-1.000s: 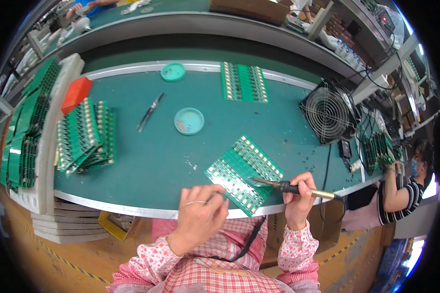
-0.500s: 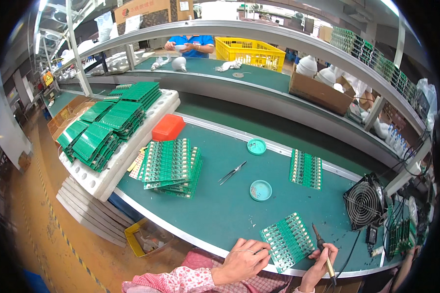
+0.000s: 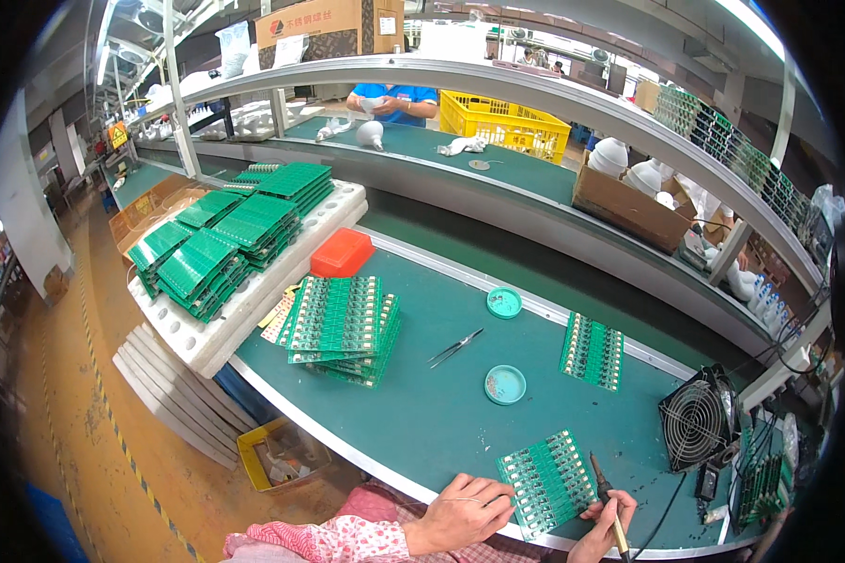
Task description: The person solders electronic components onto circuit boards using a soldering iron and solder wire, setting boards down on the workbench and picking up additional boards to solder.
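On the green bench mat in front of me lies a green circuit board panel (image 3: 546, 483) with rows of small parts. My left hand (image 3: 465, 511) is closed at the panel's left edge, with a thin pale wire, like solder wire, running across its fingers. My right hand (image 3: 603, 530) grips a soldering iron (image 3: 621, 538) by the handle. Its dark tip points up and away, beside the panel's right edge and apart from the parts. Another such panel (image 3: 591, 351) lies farther back on the right.
Tweezers (image 3: 456, 346) lie mid-bench between two round teal dishes (image 3: 505, 385) and a stack of panels (image 3: 340, 328). A red box (image 3: 341, 253), more boards on white foam (image 3: 197, 352), and a black fan (image 3: 697, 419) flank the bench. Across the conveyor, a person in blue holds something white.
The view has shifted slightly, so the bench sits a little differently in it. The iron's tip has come nearer the panel's right edge; both hands keep their holds.
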Action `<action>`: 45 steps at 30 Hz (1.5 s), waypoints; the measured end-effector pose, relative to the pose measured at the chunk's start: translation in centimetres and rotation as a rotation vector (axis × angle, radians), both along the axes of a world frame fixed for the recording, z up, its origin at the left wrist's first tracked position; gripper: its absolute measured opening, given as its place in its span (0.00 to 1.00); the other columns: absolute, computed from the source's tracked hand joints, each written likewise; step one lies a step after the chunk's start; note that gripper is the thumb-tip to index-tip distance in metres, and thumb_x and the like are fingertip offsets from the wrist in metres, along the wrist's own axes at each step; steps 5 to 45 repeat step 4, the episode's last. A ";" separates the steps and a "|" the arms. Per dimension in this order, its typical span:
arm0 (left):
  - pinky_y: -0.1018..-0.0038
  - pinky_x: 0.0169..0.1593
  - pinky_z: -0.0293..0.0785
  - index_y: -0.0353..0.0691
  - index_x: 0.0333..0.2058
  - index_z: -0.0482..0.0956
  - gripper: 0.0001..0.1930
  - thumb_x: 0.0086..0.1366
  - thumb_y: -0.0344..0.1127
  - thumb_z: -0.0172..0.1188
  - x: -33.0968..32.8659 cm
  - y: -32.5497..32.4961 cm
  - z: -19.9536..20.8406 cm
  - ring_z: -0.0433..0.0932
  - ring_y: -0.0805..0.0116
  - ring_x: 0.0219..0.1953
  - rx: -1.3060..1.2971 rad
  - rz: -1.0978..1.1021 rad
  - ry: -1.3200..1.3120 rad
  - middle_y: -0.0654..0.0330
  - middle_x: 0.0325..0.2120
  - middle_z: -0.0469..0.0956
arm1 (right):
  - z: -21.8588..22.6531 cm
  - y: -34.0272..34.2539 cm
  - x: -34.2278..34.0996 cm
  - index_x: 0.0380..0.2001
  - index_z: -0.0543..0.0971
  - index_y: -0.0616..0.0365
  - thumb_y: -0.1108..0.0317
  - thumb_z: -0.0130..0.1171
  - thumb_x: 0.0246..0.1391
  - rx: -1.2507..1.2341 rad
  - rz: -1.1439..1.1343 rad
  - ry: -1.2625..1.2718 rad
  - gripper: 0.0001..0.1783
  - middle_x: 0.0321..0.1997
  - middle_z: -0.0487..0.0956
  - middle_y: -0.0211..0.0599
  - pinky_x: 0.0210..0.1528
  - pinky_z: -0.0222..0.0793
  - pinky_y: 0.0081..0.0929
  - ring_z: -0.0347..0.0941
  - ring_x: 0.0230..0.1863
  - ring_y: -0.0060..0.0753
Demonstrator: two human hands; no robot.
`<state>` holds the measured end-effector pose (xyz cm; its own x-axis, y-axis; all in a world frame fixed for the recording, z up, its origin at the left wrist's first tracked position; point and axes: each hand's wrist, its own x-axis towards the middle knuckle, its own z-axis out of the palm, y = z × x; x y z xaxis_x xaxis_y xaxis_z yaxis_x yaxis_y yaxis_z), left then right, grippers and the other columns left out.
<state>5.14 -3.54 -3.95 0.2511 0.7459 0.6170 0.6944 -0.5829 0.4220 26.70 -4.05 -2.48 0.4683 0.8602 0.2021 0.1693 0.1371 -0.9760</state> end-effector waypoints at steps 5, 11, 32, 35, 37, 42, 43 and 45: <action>0.75 0.42 0.67 0.46 0.28 0.77 0.07 0.57 0.37 0.67 0.2 -0.1 -0.1 0.78 0.77 0.37 -0.011 -0.002 0.034 0.72 0.38 0.81 | -1.8 0.8 0.7 0.44 0.71 0.58 0.55 0.50 0.67 0.042 -0.069 -0.016 0.16 0.25 0.68 0.28 0.31 0.64 0.20 0.65 0.26 0.21; 0.75 0.42 0.67 0.46 0.28 0.77 0.07 0.57 0.37 0.67 0.2 -0.1 -0.1 0.78 0.77 0.37 -0.011 -0.002 0.034 0.72 0.38 0.81 | -1.8 0.8 0.7 0.44 0.71 0.58 0.55 0.50 0.67 0.042 -0.069 -0.016 0.16 0.25 0.68 0.28 0.31 0.64 0.20 0.65 0.26 0.21; 0.75 0.42 0.67 0.46 0.28 0.77 0.07 0.57 0.37 0.67 0.2 -0.1 -0.1 0.78 0.77 0.37 -0.011 -0.002 0.034 0.72 0.38 0.81 | -1.8 0.8 0.7 0.44 0.71 0.58 0.55 0.50 0.67 0.042 -0.069 -0.016 0.16 0.25 0.68 0.28 0.31 0.64 0.20 0.65 0.26 0.21; 0.75 0.42 0.67 0.46 0.28 0.77 0.07 0.57 0.37 0.67 0.2 -0.1 -0.1 0.78 0.77 0.37 -0.011 -0.002 0.034 0.72 0.38 0.81 | -1.8 0.8 0.7 0.44 0.71 0.58 0.55 0.50 0.67 0.042 -0.069 -0.016 0.16 0.25 0.68 0.28 0.31 0.64 0.20 0.65 0.26 0.21; 0.75 0.42 0.67 0.46 0.28 0.77 0.07 0.57 0.37 0.67 0.2 -0.1 -0.1 0.78 0.77 0.37 -0.011 -0.002 0.034 0.72 0.38 0.81 | -1.8 0.8 0.7 0.44 0.71 0.58 0.55 0.50 0.67 0.042 -0.069 -0.016 0.16 0.25 0.68 0.28 0.31 0.64 0.20 0.65 0.26 0.21; 0.75 0.42 0.67 0.46 0.28 0.77 0.07 0.57 0.37 0.67 0.2 -0.1 -0.1 0.78 0.77 0.37 -0.011 -0.002 0.034 0.72 0.38 0.81 | -1.8 0.8 0.7 0.44 0.71 0.58 0.55 0.50 0.67 0.042 -0.069 -0.016 0.16 0.25 0.68 0.28 0.31 0.64 0.20 0.65 0.26 0.21; 0.75 0.42 0.67 0.46 0.28 0.77 0.07 0.57 0.37 0.67 0.2 -0.1 -0.1 0.78 0.77 0.37 -0.011 -0.002 0.034 0.72 0.38 0.81 | -1.8 0.8 0.7 0.44 0.71 0.58 0.55 0.50 0.67 0.042 -0.069 -0.016 0.16 0.25 0.68 0.28 0.31 0.64 0.20 0.65 0.26 0.21; 0.75 0.42 0.67 0.46 0.28 0.77 0.07 0.57 0.37 0.67 0.2 -0.1 -0.1 0.78 0.77 0.37 -0.011 -0.002 0.034 0.72 0.38 0.81 | -1.8 0.8 0.7 0.44 0.71 0.58 0.55 0.50 0.67 0.042 -0.069 -0.016 0.16 0.25 0.68 0.28 0.31 0.64 0.20 0.65 0.26 0.21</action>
